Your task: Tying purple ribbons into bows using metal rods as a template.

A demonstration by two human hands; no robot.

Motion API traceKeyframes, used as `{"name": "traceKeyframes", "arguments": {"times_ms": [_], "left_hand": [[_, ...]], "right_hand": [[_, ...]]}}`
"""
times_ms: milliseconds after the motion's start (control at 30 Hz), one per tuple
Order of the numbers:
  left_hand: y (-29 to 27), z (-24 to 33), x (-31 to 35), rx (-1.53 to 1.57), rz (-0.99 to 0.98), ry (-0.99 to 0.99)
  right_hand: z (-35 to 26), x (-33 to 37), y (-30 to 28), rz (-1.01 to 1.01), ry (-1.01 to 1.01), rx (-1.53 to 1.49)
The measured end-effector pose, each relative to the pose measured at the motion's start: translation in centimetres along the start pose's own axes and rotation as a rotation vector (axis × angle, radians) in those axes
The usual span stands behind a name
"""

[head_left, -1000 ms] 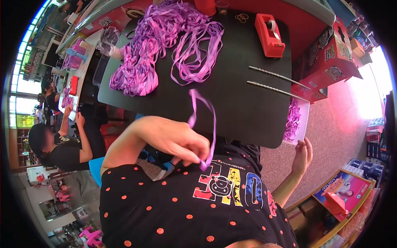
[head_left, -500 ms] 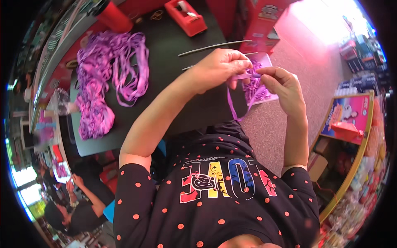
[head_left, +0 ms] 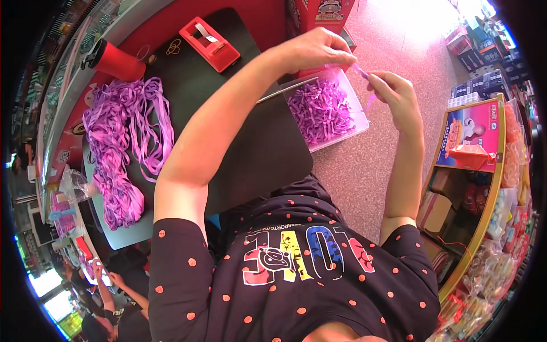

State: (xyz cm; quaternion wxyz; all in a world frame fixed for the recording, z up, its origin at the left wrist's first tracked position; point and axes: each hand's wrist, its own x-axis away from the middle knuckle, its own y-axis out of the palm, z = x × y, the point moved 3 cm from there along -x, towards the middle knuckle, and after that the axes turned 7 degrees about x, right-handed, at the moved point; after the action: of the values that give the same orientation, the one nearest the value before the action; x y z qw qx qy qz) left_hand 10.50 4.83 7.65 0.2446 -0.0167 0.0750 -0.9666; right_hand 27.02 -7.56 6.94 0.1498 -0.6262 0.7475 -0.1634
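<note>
High over the right side of the table, my left hand (head_left: 325, 50) pinches one end of a short purple ribbon (head_left: 359, 70). My right hand (head_left: 397, 98) grips the other end between thumb and fingers, and a short tail hangs below it. Just beneath my hands, a white plastic box (head_left: 358, 110) holds many small knotted purple ribbon pieces (head_left: 320, 114). A long, loose heap of purple ribbon (head_left: 114, 148) lies at the table's left side.
The dark table (head_left: 239, 154) also carries a red tape dispenser (head_left: 211, 47), a red tumbler (head_left: 121, 60), rubber bands (head_left: 173, 47) and a thin metal rod (head_left: 279, 91). To the right stands a shelf (head_left: 476, 196) with packaged goods. Another person's hands (head_left: 105, 276) work at lower left.
My hands have moved up and slightly apart, the ribbon now stretched between them. Its hanging loop is gone. The view has shifted, showing more of the box.
</note>
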Motion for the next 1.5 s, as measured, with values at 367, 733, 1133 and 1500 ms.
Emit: {"name": "traceKeyframes", "arguments": {"times_ms": [367,733,1133,1500], "left_hand": [[-7.3,-4.8,3.3,-0.533,0.085,-0.237],[-2.9,-5.0,8.1,-0.500,0.771,0.026],[-2.2,-6.1,8.2,-0.709,0.764,0.068],[-2.3,-6.3,8.7,-0.681,0.758,0.078]], "right_hand": [[7.5,-7.3,11.9,-0.450,0.236,-0.640],[7.7,-6.2,15.5,-0.397,0.259,-0.854],[6.4,-6.3,14.6,-0.293,0.123,-0.639],[7.4,-8.3,15.4,-0.333,-0.038,-0.144]]}}
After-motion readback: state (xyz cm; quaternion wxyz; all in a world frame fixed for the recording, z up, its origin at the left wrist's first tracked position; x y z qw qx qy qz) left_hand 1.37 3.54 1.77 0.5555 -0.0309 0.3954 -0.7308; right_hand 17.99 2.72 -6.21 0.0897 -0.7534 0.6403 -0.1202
